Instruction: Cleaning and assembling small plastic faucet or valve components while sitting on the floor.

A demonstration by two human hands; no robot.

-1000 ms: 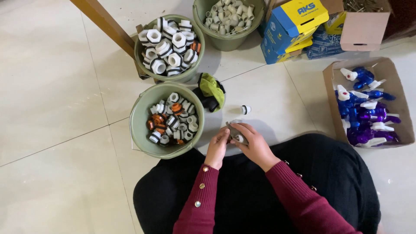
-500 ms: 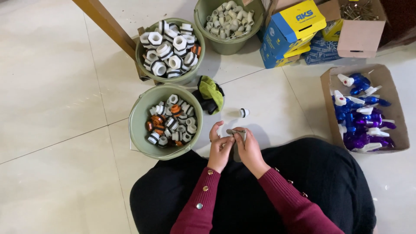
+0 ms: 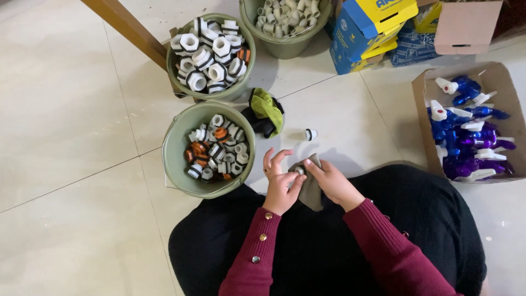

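Between my two hands sits a small white fitting [image 3: 299, 170], pinched at the fingertips of my left hand [image 3: 280, 186], whose other fingers fan up and open above it. My right hand [image 3: 333, 183] grasps a grey-green cloth [image 3: 311, 189] and presses a fold of it against the fitting from the other side, so cloth, fitting and both hands touch over my dark lap.

Just beyond my fingertips, a single small white cap with a dark band [image 3: 310, 134] lies alone on the tiled floor [image 3: 71, 126]. To the left of my left hand stands a green bucket [image 3: 181, 167] holding small white, black and orange rings. Between that bucket and the lone cap lies a crumpled green and black glove [image 3: 266, 112].

Farther out past the near bucket is a second bucket [image 3: 241, 90] piled with larger white and black nuts, and beyond the glove a third bucket [image 3: 285, 50] of pale short tube pieces. Well off to the right of my right hand, an open cardboard box [image 3: 422, 109] holds blue and purple spray triggers, with blue and yellow cartons [image 3: 361, 27] beyond it.
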